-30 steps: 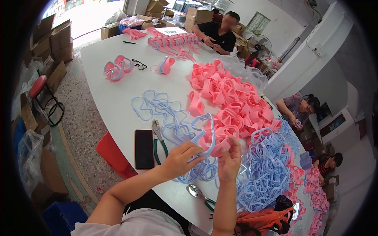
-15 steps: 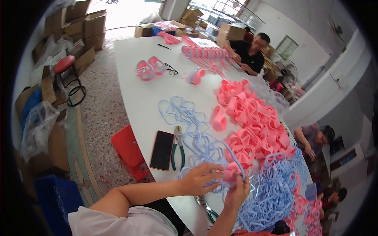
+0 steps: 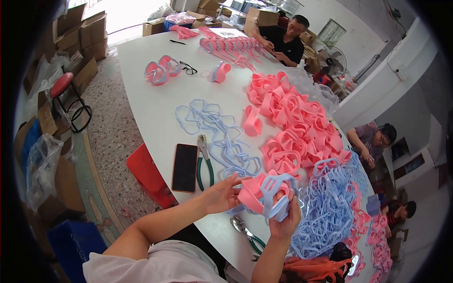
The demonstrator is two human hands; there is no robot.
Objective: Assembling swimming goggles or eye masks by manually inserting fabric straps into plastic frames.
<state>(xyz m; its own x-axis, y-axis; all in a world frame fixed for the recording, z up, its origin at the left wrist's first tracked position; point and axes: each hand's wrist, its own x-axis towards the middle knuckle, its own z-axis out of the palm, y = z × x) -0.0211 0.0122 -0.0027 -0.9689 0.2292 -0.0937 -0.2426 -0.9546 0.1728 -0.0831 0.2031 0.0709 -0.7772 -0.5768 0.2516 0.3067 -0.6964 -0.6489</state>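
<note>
Seemingly to steady it against the pink band [image 3: 250, 194], my right hand [image 3: 286, 221] grips the blue frame [image 3: 268, 200]; I can't tell whether my left hand [image 3: 221, 196] grips.

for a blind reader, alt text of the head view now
A person's right hand holds a pink band and pale blue frame above a white table, the left hand at the band's edge. A pink heap and a blue heap lie nearby.
</note>
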